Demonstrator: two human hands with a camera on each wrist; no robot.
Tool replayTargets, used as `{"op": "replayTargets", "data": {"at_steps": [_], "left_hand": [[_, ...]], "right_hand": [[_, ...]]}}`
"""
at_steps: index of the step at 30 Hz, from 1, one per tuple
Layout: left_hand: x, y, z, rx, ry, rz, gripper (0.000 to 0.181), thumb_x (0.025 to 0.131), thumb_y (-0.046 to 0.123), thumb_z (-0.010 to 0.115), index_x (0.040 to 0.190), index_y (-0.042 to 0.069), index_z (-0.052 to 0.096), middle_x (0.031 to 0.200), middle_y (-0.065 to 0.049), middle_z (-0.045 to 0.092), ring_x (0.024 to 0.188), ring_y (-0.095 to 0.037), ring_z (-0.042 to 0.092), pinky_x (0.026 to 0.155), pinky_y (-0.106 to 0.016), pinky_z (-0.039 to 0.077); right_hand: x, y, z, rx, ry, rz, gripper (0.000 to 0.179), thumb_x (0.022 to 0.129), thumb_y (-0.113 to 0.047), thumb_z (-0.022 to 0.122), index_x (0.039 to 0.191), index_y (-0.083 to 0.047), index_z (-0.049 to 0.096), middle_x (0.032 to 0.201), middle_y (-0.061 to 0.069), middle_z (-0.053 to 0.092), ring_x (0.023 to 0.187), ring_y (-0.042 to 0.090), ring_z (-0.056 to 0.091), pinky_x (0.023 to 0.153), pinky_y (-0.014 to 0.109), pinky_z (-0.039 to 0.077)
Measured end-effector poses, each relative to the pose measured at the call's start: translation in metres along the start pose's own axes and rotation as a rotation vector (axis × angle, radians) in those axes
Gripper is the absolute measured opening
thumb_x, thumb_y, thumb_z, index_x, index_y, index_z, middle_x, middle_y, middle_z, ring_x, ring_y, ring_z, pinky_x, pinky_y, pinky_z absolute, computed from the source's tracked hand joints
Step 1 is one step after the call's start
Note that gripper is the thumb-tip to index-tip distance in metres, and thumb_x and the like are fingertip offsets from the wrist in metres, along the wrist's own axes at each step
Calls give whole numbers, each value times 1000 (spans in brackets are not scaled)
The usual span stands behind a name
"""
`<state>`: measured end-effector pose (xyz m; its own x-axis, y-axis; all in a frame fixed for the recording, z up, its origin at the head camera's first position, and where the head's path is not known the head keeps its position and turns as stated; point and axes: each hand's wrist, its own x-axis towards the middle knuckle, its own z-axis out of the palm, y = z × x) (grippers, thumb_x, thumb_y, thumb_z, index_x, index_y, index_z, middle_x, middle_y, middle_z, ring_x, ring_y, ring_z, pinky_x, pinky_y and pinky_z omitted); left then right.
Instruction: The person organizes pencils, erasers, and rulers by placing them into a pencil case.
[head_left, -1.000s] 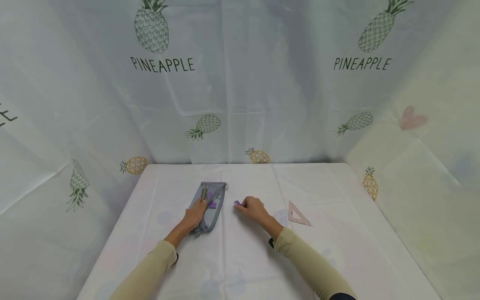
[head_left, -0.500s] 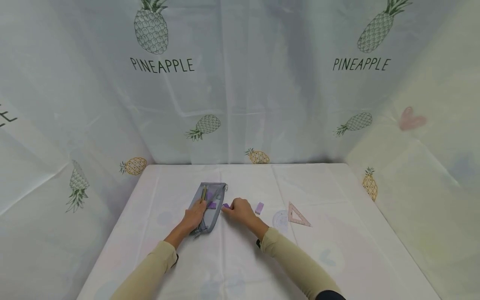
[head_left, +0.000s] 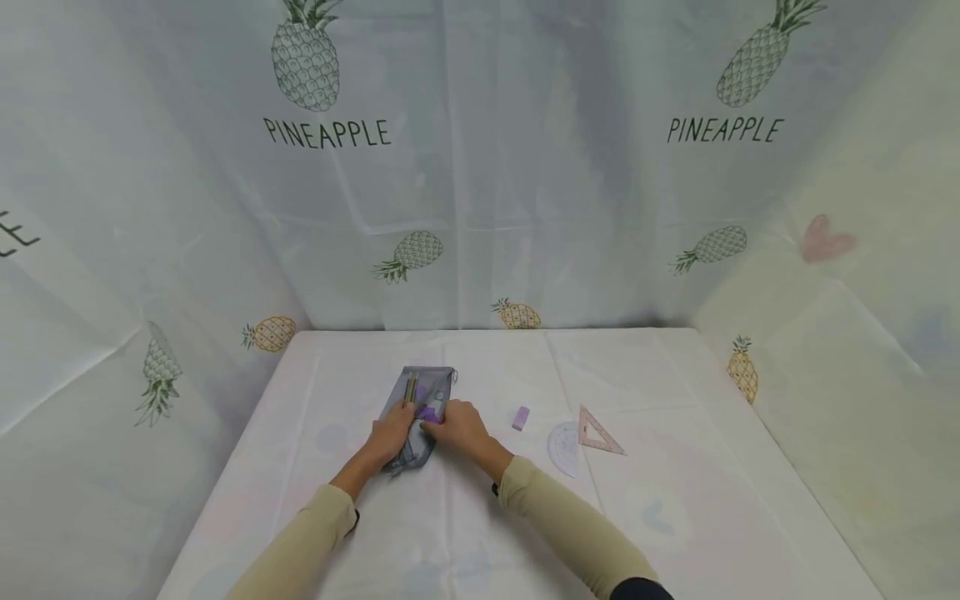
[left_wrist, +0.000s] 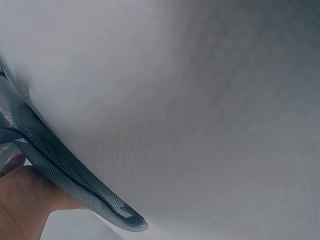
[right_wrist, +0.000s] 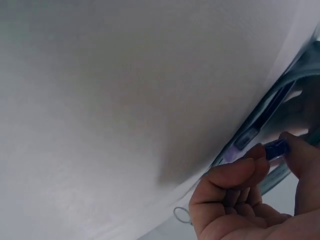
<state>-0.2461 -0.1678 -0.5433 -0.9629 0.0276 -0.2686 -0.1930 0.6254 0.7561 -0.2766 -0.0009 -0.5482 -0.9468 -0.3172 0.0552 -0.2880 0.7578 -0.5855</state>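
Observation:
A grey mesh pencil case [head_left: 438, 383] lies at the left middle of the table. My left hand [head_left: 390, 433] grips its left side; in the left wrist view the mesh edge of the case [left_wrist: 75, 170] passes in front of that hand. Several pencils [head_left: 409, 389] show beside the left fingers. My right hand [head_left: 459, 427] is at the right side of the case. In the right wrist view, its thumb and fingers pinch a small dark blue-purple block [right_wrist: 276, 149] at the opening, where another item with a purple end [right_wrist: 231, 153] shows inside.
Right of the case lies a small purple block [head_left: 521, 417], like an eraser. Further right are a clear protractor [head_left: 562, 448] and a pink set square [head_left: 600, 432]. A metal ring [head_left: 454, 376] hangs at the case's top corner. Pineapple-printed cloth [head_left: 525, 208] walls the table's back and sides.
My right hand has moved left from the open table to the case, carrying the small block. The eraser-like block and protractor have come into view behind it. My left hand keeps its hold.

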Motion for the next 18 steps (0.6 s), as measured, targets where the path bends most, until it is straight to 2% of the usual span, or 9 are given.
{"op": "replayTargets", "data": {"at_steps": [7,13,18], "left_hand": [[2,0,1,-10,-1,-17,70,107,50,20,158,2,12,164,-20,13,147,-53,-4,118,-65,-6],[3,0,1,13,8,7,67,108,44,20,157,-2,13,163,-23,15,149,-49,2,119,-64,-7],[5,0,1,30,13,17,66,108,43,19,156,-3,14,162,-24,16,150,-46,7,119,-63,-7]], "right_hand": [[0,-9,10,28,-20,36,39,83,-40,79,64,-11,61,56,-4,55,48,7,45,42,20,36],[1,-14,14,34,-31,63,40,83,-42,78,67,-9,62,59,-2,57,48,9,48,42,21,38],[-3,-20,11,29,-4,70,39,83,-40,78,67,-8,63,58,-2,56,48,9,48,41,20,37]]}}
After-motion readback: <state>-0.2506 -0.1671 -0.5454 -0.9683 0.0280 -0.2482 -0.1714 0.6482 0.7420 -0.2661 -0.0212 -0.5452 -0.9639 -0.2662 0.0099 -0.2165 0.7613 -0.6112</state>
